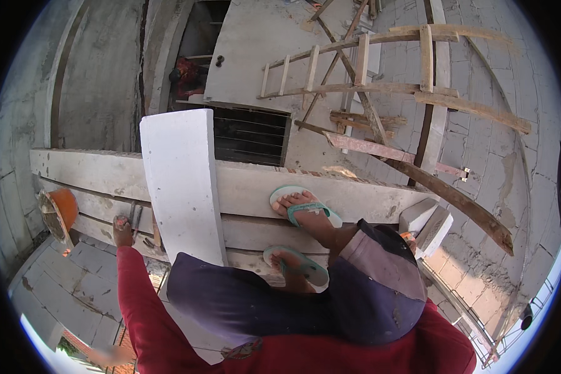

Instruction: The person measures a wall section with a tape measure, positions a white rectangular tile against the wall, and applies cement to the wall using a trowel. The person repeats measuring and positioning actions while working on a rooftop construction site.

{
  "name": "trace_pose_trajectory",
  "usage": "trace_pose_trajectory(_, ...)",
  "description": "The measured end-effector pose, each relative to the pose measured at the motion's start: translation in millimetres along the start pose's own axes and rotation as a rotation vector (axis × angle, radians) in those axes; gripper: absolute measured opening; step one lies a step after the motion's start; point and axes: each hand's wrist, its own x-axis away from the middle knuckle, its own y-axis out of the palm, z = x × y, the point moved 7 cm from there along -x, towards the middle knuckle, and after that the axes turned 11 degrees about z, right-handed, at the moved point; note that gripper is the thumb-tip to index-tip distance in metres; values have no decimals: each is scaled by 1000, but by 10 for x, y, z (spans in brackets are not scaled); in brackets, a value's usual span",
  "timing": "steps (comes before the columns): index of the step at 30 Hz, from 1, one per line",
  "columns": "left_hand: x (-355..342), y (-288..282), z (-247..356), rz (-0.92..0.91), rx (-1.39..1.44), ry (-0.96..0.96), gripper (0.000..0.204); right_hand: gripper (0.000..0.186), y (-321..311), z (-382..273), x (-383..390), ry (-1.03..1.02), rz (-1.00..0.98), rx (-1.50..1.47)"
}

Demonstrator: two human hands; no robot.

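Note:
A long white block [182, 181], likely aerated concrete, lies across the scaffold planks [255, 187] in front of my knees. My left hand [123, 230] reaches down to the planks left of the block, its fingers bunched together; what they hold, if anything, cannot be made out. Just right of it lie narrow hand tools [135, 218], their kind unclear. An orange bucket [61, 212] with grey residue sits beyond that hand at the left. My right arm [445, 336] runs behind my bent knee. Only a small patch of my right hand [411, 245] seems to show there, its fingers mostly hidden.
My sandalled feet [302, 209] rest on the planks, with gaps between the boards. Shorter white block pieces [427, 224] stand at the right end. Beyond the edge, far below, are a wooden ladder [361, 59], crossed timbers and a dark barred opening [249, 134]. Block walls [480, 124] rise beside me.

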Motion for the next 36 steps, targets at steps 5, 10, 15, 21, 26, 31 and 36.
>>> trace_pose_trajectory(5, -78, -354, -254, -24, -138, 169, 67, 82, -864, -21, -594, 172, 128, 305)
trace_pose_trajectory(10, -151, -130, -99, -83, -176, 120, 66, 114, -600, 868, -1047, 460, -99, 128)
trace_pose_trajectory(15, -129, -142, -139, -79, -131, 16, 64, 118, -473, 1065, -1140, 592, -266, 219)
trace_pose_trajectory(21, -293, -123, -291, -55, -89, -49, 64, 125, -669, 721, -1205, 759, -296, 183)
trace_pose_trajectory(26, -276, -161, -204, -109, -297, 51, 71, 100, -95, 1064, -1441, 671, -230, -399)
trace_pose_trajectory(31, 33, -35, 188, 13, -398, 59, 70, 74, 281, 934, -1783, 985, -446, -718)
trace_pose_trajectory(36, 174, -147, 219, 56, -205, 8, 68, 70, 302, 544, -1852, 932, -404, -746)
